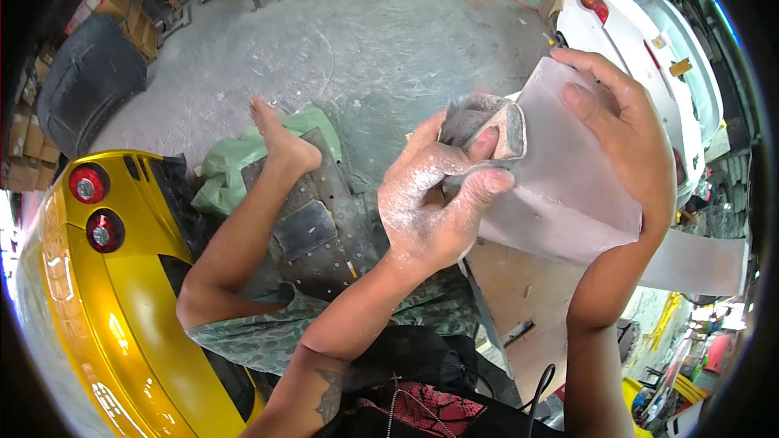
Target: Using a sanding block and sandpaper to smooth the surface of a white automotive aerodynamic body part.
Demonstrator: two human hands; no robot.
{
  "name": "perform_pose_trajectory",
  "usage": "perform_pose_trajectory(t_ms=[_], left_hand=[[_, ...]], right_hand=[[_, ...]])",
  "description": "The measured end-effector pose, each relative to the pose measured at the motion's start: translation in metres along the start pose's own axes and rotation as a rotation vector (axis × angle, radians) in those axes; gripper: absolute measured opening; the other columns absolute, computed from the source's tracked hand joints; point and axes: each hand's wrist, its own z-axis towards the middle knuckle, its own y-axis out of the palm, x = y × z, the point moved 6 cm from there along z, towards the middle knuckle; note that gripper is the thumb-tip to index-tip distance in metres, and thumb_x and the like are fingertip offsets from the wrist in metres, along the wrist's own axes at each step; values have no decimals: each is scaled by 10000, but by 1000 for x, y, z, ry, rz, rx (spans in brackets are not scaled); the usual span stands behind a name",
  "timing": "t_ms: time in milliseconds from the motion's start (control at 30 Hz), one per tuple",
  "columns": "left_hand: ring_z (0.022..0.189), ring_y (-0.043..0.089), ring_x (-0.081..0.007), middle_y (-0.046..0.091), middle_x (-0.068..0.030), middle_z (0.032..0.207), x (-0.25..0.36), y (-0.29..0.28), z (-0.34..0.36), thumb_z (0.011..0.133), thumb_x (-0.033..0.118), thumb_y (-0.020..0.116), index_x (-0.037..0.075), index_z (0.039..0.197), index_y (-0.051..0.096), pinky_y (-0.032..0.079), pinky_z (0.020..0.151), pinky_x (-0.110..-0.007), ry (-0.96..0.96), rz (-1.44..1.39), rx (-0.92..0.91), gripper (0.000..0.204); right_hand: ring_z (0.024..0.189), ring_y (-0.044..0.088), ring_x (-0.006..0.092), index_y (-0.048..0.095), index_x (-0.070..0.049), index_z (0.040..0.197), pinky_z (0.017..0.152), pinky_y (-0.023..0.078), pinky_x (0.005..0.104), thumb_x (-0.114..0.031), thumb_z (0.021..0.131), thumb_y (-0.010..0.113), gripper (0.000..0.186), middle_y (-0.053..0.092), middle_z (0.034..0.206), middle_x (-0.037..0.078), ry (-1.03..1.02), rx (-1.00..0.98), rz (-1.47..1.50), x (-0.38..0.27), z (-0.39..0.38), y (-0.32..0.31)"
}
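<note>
My left hand [434,195], white with dust, pinches a folded piece of grey sandpaper [510,131] between thumb and fingers. It is at the left edge of a pale pinkish-grey panel [560,164]; I cannot tell whether the sandpaper touches it. My right hand [621,126] grips the panel's far right side, thumb on its face and fingers over the edge. The panel looks smooth and matt, and is held tilted in front of me. A similar pale strip [698,262] shows beyond my right forearm; whether it belongs to the panel is hidden.
A brown board [527,300] lies below the panel. By my bare leg are a perforated dark plate [324,239], a dark flat sheet [305,230] and green plastic [231,164]. Glossy yellow [134,292] and white [600,32] car bodywork flank me; a black bumper-like part [89,81] stands far left.
</note>
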Motion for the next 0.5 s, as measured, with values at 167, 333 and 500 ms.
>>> perform_pose_trajectory(t_ms=[167,333,500], left_hand=[[1201,632,-270,652,-278,1292,-11,-6,-2,934,129,795,-22,904,644,497,1049,-391,-159,-112,-1,215],[1220,617,-317,606,-287,1334,11,5,-11,970,174,761,13,964,574,518,1007,-424,44,-194,-66,246],[1189,601,-260,597,-279,1373,-8,-7,-7,976,182,751,42,991,546,493,998,-404,-215,29,83,248]], right_hand=[[952,615,120,667,-8,1258,877,499,289,-272,971,717,393,676,1093,77,65,30,84,9,-1,-3],[1031,615,141,667,-41,1275,924,492,289,-267,971,709,381,672,1126,73,4,48,-52,14,1,-4],[1097,610,140,660,-37,1287,967,488,290,-207,982,695,351,675,1189,66,-46,106,-83,11,-6,-3]])
